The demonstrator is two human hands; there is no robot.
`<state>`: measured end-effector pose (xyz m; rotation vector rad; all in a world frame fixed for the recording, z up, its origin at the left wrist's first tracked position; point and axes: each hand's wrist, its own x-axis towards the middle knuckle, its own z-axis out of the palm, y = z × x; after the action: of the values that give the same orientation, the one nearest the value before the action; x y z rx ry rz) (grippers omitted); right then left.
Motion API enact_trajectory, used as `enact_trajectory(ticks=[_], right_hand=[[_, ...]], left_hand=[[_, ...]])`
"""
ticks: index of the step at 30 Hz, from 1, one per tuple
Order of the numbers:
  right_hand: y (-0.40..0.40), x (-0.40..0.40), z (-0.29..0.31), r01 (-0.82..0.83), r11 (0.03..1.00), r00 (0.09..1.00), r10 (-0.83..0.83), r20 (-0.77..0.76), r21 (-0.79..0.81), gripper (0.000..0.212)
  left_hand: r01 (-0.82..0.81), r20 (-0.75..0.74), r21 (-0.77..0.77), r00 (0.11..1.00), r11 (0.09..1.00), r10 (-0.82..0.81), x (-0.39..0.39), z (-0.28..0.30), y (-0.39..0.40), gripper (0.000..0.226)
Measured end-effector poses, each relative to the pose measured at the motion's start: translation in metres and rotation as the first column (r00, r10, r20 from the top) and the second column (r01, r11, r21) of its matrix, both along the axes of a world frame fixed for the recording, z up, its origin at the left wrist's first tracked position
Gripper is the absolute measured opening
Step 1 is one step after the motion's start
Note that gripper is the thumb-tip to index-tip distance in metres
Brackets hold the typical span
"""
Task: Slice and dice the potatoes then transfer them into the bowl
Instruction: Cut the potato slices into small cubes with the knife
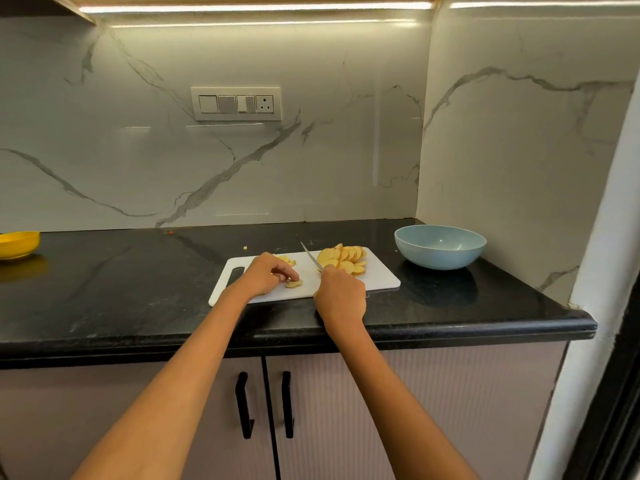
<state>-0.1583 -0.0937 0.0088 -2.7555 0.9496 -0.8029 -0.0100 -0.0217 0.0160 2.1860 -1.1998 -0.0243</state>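
Black stone countertop runs across above pale cabinet doors with two black handles, and both bare forearms reach over its front edge. On it lies a white cutting board. Her right hand is wrapped round the handle of a knife, the blade angling up and away over the board. The left hand rests on the board's left half, fingertips curled down and pinching a small potato piece; a few more pieces lie just beyond that hand. Behind the knife a fanned heap of round potato slices sits at the board's far right corner. Right of the board, apart from it, stands a light blue bowl. Far left, a yellow bowl sits near the marble wall, which carries a switch plate
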Motion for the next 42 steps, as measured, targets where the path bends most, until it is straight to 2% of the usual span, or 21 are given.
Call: enact_trajectory(ticks=[5, 9, 13, 20, 24, 28, 33, 42], right_hand=[[0.003, -0.002, 0.001, -0.005, 1.000, 1.000, 0.005, -0.009, 0.014, 0.021], [0.010, -0.010, 0.001, -0.001, 1.000, 1.000, 0.001, -0.019, 0.000, 0.022], [0.025, -0.022, 0.000, -0.043, 0.999, 0.998, 0.041, -0.053, -0.033, 0.022], [0.042, -0.022, 0.004, -0.017, 0.997, 0.988, 0.005, -0.152, -0.079, 0.027], [0.052, -0.017, 0.006, -0.041, 0.995, 0.986, 0.025, -0.165, -0.095, 0.030], [0.050, -0.021, 0.009, -0.002, 0.999, 0.987, -0.003, -0.164, -0.033, 0.025], [0.054, -0.033, 0.011, -0.002, 1.000, 0.992, 0.005, -0.127, 0.030, 0.024], [0.066, -0.035, 0.012, 0.004, 0.999, 0.986, 0.005, -0.168, 0.052, 0.025]], left_hand=[[0.019, -0.075, -0.157, 0.997, 0.987, -0.031, -0.005, 0.001, 0.009, 0.029], [0.025, -0.115, -0.125, 0.993, 0.992, -0.039, -0.010, -0.003, 0.017, 0.031], [-0.022, -0.176, -0.280, 0.984, 0.960, -0.029, -0.016, -0.015, 0.017, 0.030], [-0.046, -0.210, -0.297, 0.978, 0.954, -0.018, -0.017, -0.016, 0.015, 0.022], [-0.055, -0.182, -0.293, 0.983, 0.955, 0.001, -0.018, -0.016, 0.014, 0.017], [-0.111, -0.157, -0.272, 0.985, 0.956, 0.070, -0.018, -0.020, 0.013, 0.021], [-0.240, -0.174, -0.372, 0.967, 0.896, 0.187, -0.016, -0.020, 0.015, 0.025], [-0.193, -0.173, -0.336, 0.975, 0.922, 0.141, -0.019, -0.021, 0.016, 0.024]])
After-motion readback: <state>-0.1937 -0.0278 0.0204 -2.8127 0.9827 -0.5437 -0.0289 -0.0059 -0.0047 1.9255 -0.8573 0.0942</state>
